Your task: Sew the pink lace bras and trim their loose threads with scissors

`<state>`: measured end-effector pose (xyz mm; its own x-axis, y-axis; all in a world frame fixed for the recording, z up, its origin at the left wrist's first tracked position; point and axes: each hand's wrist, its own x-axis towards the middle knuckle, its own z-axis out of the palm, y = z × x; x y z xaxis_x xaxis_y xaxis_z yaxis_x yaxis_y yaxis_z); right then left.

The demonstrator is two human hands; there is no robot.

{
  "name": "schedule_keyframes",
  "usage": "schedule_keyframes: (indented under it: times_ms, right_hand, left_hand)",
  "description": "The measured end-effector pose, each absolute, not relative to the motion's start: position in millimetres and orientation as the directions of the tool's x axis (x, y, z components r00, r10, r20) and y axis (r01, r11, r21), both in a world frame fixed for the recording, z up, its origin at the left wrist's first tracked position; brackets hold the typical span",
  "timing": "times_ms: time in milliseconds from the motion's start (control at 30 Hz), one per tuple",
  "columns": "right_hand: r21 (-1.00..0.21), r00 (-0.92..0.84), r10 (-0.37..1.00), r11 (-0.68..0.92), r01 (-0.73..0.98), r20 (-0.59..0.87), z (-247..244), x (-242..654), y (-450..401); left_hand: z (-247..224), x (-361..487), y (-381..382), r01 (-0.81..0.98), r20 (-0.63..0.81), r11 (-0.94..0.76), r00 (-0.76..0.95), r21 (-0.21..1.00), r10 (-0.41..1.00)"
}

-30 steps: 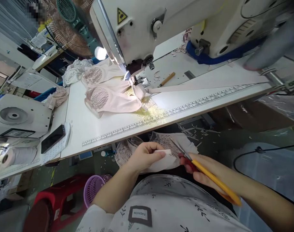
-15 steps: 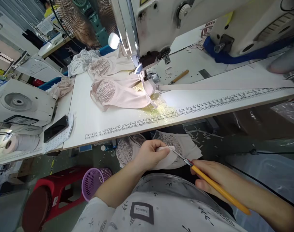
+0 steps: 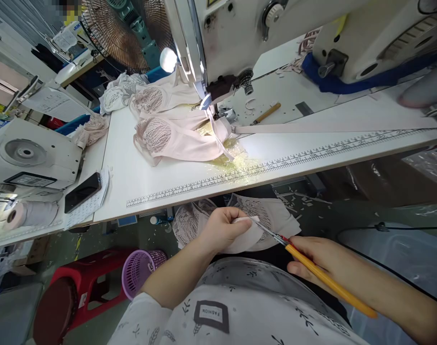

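A pale pink bra [image 3: 254, 211] with lace cups lies across my lap, below the table edge. My left hand [image 3: 227, 227] pinches a pale edge of it between thumb and fingers. From the right, my right hand [image 3: 315, 261] grips a tool with a long orange handle [image 3: 329, 280] and a slim metal front end; its exact kind is unclear. The metal tip meets the fabric just beside my left fingertips. Part of the bra is hidden behind my left hand.
Ahead stands a sewing machine [image 3: 232, 43], with more pale bras [image 3: 182, 139] by its needle. A printed ruler [image 3: 204, 183] runs along the table's front. Left are a phone [image 3: 82, 192], a thread cone [image 3: 31, 214], a purple basket [image 3: 134, 273] and a red stool [image 3: 77, 287].
My right hand and the orange-handled tool have shifted very slightly to the right, and the tool's metal end shows a little more. My left hand keeps its pinch on the bra.
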<state>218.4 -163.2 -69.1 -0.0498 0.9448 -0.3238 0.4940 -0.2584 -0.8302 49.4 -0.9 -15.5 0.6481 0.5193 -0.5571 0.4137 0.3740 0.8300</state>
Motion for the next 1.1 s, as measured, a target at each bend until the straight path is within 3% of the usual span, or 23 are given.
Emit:
schedule_keyframes:
  times_ms: [300,600,767,967,1100]
  right_hand:
    - [-0.782,-0.092,0.962,-0.152,0.604,-0.258,-56,219,-158]
    - [-0.829,0.001,0.928,-0.333,0.449,-0.372,-63,207,-156]
    - [-0.875,0.153,0.954,-0.297,0.384,-0.256,-70,204,-152]
    - [-0.957,0.294,0.941,-0.228,0.181,-0.169,-50,194,-132]
    - [-0.941,0.306,0.938,-0.241,0.239,-0.162,-41,182,-120]
  left_hand:
    - [-13,51,-1,0.443,-0.57,0.358,0.631,0.822,0.527]
    - [-14,50,-1,0.42,-0.569,0.385,0.637,0.822,0.52]
    - [-12,49,-1,0.412,-0.542,0.352,0.656,0.84,0.525]
    - [-5,47,-2,0.411,-0.534,0.342,0.666,0.845,0.521]
    - [-4,45,-2,0.416,-0.526,0.323,0.654,0.85,0.543]
